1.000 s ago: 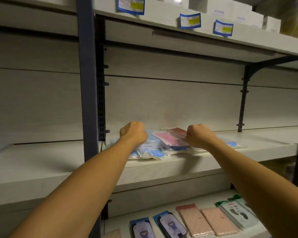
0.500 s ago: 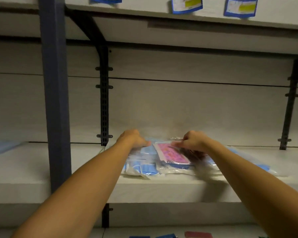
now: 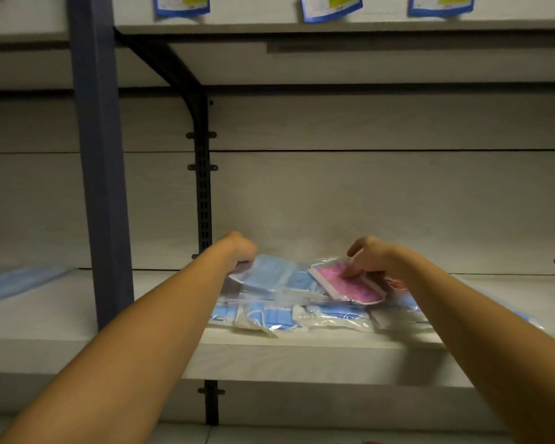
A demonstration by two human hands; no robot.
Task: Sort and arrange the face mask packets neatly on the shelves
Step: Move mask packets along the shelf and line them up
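Note:
A loose pile of clear-wrapped face mask packets [image 3: 289, 312] lies on the middle shelf [image 3: 302, 344]. Most hold blue masks. My left hand [image 3: 239, 249] grips the far edge of a blue mask packet [image 3: 269, 272] and tilts it up off the pile. My right hand [image 3: 370, 257] pinches a pink mask packet [image 3: 350, 285] at its far end, fingertips curled onto the plastic. The pink packet lies on top of the pile, tilted. A red packet [image 3: 396, 283] peeks out beneath my right wrist, mostly hidden.
A blue upright post [image 3: 100, 161] stands left of my left arm. A black slotted bracket [image 3: 204, 187] runs up the back wall. More blue mask packets [image 3: 16, 282] lie on the shelf at far left. Price labels [image 3: 330, 6] hang from the upper shelf edge.
The view has closed in on the shelf and the lower shelf has dropped out of sight. My left hand has lifted a blue packet's edge; my right hand has shifted its hold on the pink packet.

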